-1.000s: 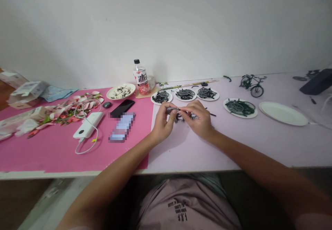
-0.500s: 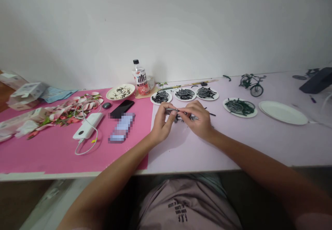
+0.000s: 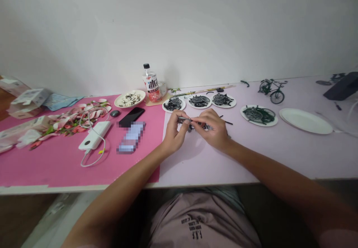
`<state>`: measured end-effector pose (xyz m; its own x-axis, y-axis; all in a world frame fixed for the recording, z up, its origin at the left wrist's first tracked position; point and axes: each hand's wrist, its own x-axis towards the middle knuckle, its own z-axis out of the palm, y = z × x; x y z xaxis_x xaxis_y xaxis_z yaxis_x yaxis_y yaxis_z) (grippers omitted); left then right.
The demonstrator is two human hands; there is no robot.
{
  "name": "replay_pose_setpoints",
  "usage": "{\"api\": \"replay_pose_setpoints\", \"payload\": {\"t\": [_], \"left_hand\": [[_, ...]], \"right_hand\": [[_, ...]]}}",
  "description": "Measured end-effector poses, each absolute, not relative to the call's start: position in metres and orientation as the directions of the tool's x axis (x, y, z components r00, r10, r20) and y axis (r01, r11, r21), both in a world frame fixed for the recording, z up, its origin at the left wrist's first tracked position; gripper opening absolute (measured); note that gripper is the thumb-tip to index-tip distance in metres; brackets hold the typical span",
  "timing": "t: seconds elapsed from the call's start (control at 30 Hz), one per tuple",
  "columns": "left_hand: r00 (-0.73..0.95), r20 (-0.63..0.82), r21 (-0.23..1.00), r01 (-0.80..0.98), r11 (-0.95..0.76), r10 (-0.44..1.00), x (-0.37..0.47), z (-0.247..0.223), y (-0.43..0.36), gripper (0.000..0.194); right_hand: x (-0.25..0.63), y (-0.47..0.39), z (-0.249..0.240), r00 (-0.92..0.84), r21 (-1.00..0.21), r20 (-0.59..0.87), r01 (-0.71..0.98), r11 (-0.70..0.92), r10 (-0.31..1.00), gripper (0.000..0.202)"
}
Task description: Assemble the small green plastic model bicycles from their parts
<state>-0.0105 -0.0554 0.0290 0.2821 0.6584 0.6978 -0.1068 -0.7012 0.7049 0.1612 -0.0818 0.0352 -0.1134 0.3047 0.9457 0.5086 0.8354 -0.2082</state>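
Over the pale part of the table, my left hand (image 3: 176, 133) is closed, thumb and fingers pinching a small dark grey piece (image 3: 183, 120). Its exact kind is too small to make out. My right hand (image 3: 214, 129) meets it at the fingertips, also in a pinch, on the right end of the same piece. Below and between the hands lie loose dark bicycle-model parts (image 3: 207, 127), partly covered by the fingers. Just beyond stand small white plates, a left one (image 3: 165, 108), a middle one (image 3: 190, 106) and a right one (image 3: 234, 103), bearing dark wheels and frame parts.
To the right are a plate of green wheels (image 3: 242, 119), a plain white plate (image 3: 306, 121) and an assembled toy bicycle (image 3: 271, 90). A bottle (image 3: 151, 85), bowl (image 3: 119, 103), black phone (image 3: 131, 117), white power bank (image 3: 95, 136) with cable and artificial petals (image 3: 75, 119) stand left.
Both hands stay in the same place, fingertips together. Only the fingers and the piece between them have shifted very slightly.
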Motion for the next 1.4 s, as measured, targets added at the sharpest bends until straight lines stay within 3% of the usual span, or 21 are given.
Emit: {"api": "replay_pose_setpoints", "payload": {"t": [0.57, 0.93, 1.4], "left_hand": [[0.280, 0.660, 0.743, -0.103, -0.662, 0.697, -0.0111, 0.0309, -0.0570, 0.012], [0.291, 0.649, 0.752, -0.101, -0.651, 0.703, -0.0118, 0.0327, -0.0585, 0.015], [0.267, 0.566, 0.824, -0.159, -0.543, 0.780, -0.0093, 0.0341, -0.0598, 0.017]], "right_hand": [[0.1604, -0.0820, 0.0363, -0.129, -0.180, 0.950, 0.516, 0.838, 0.283, 0.012], [0.1604, -0.0814, 0.0357, -0.130, -0.192, 0.947, 0.503, 0.843, 0.293, 0.014], [0.1601, -0.0836, 0.0352, -0.097, -0.299, 0.915, 0.486, 0.821, 0.391, 0.006]]}}
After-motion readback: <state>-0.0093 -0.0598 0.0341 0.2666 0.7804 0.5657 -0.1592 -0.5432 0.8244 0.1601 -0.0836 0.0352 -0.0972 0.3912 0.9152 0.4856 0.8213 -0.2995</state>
